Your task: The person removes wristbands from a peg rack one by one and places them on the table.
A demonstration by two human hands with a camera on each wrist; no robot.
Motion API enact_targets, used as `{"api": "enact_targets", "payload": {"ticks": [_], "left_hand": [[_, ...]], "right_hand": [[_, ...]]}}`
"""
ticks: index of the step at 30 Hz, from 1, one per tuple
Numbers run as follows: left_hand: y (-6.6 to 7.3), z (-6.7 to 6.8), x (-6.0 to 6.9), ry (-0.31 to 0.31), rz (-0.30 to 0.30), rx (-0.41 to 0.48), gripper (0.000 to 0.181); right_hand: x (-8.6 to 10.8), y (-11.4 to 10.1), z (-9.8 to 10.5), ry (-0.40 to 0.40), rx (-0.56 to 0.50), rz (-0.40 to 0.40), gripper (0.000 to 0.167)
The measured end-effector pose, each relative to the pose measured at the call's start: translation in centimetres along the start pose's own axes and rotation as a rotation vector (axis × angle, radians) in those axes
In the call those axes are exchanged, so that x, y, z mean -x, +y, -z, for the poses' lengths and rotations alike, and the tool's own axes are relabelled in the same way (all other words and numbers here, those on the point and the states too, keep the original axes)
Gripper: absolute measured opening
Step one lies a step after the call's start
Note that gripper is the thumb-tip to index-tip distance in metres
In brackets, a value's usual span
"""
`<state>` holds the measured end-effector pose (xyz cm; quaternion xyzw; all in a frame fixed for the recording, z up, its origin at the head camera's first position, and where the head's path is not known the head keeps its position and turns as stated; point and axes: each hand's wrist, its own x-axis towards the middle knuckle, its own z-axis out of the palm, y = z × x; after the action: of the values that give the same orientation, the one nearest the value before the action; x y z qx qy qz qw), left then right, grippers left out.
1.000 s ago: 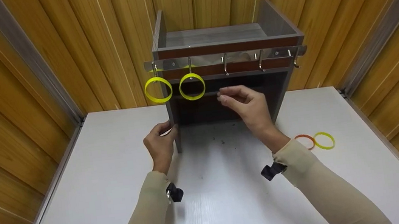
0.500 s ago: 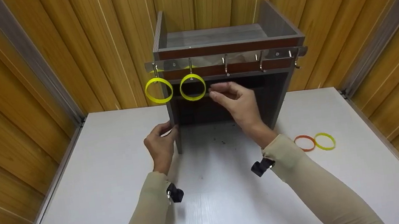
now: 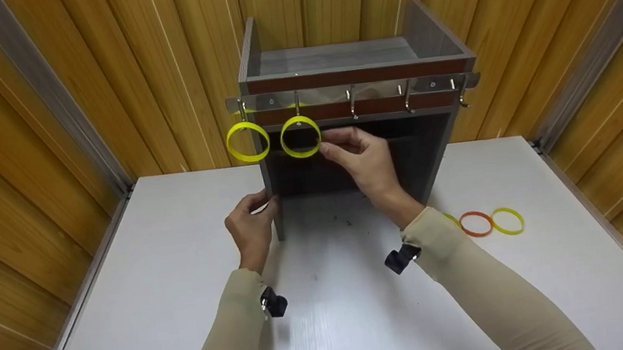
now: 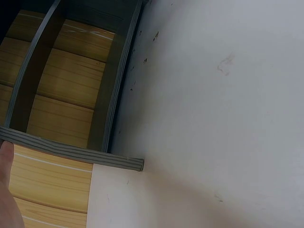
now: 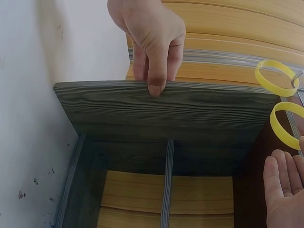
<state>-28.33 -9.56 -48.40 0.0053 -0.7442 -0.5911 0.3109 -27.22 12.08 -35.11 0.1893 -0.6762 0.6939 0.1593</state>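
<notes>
My right hand (image 3: 367,168) at the second hook, head view. Over the last second this hand has travelled left, out of the space below the third hook, to the right edge of the second yellow ring (image 3: 302,154). The ring itself has not shifted: it hangs from the second hook (image 3: 297,105) of the metal strip (image 3: 325,95), beside the first yellow ring (image 3: 249,159) on its neighbour. I take this to mean that the reach is all but finished, with the ring's place on the hook unaltered.

My right thumb and fingertips are curved to a narrow gap at the rim — contact looks likely, though whether they pinch it I cannot tell, since the right wrist view crops the hand. My left hand (image 3: 250,230) has kept its position, its thumb and fingers gripping the front edge of the left side panel (image 3: 279,226) from both faces; I judge that it steadies the rack.

On the table (image 3: 156,313), an orange ring (image 3: 478,235) and a yellow ring (image 3: 511,233) lie side by side — and the arc of another ring (image 3: 452,219) now shows past my right sleeve (image 3: 477,267).
</notes>
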Motion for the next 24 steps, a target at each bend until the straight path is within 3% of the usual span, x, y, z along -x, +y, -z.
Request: {"api": "enact_targets", "payload": {"ticks": [13, 24], "left_hand": [[0.03, -0.07, 0.14, 0.0, 0.003, 0.005, 0.016], [-0.12, -0.14, 0.13, 0.022, -0.022, 0.049, 0.015]], "right_hand": [[0.01, -0.04, -0.52, -0.004, -0.014, -0.019, 0.02], [-0.1, -0.52, -0.83, 0.048, -0.067, -0.001, 0.019]]}}
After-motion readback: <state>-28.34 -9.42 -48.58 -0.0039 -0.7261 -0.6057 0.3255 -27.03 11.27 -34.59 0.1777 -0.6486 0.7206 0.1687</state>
